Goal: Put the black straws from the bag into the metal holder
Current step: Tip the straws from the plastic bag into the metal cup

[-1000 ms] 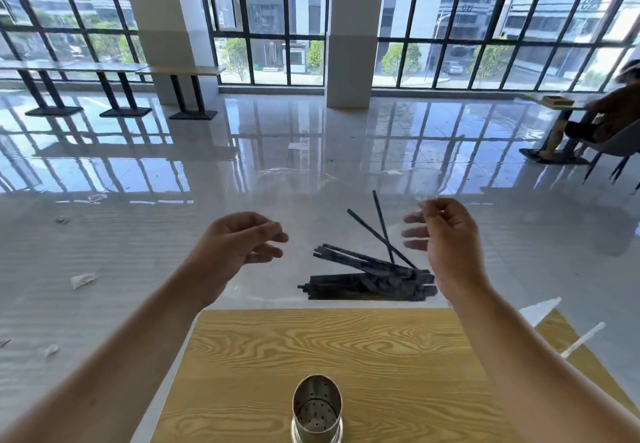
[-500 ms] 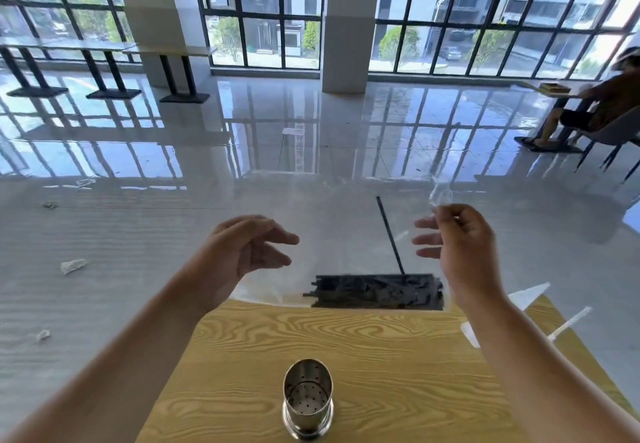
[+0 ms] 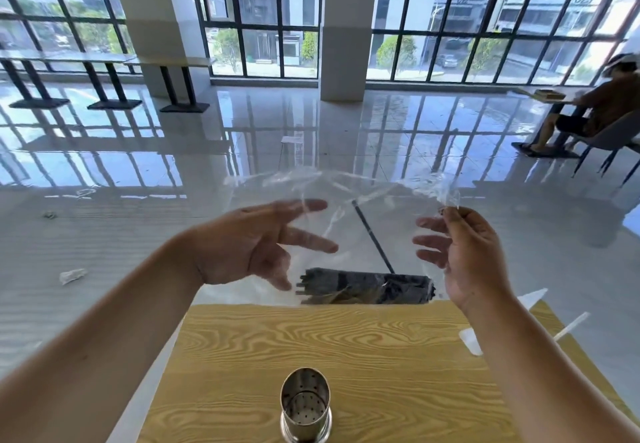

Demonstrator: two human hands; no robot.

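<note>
A clear plastic bag [image 3: 346, 193] hangs in the air beyond the far edge of the wooden table [image 3: 381, 356]. Black straws [image 3: 363, 285] lie in a level bundle along its bottom, and one straw [image 3: 372, 238] leans up and to the left. My right hand [image 3: 464, 245] pinches the bag's upper right corner between thumb and forefinger. My left hand [image 3: 249, 245] is at the bag's left side with straight, spread fingers; its fingertips look hazy through the plastic. The perforated metal holder [image 3: 305, 404] stands upright near the table's front edge, with nothing visible inside.
White paper wrappers [image 3: 471, 338] lie at the table's right edge. Scraps of litter [image 3: 71, 275] dot the glossy floor on the left. A person [image 3: 602, 103] sits at a table at the far right. Dark-legged tables [image 3: 104, 61] line the windows at the far left.
The loose straws have settled into one level bundle at the bag's bottom. My left hand's curled fingers have straightened and spread. The right hand keeps its pinch on the bag.
</note>
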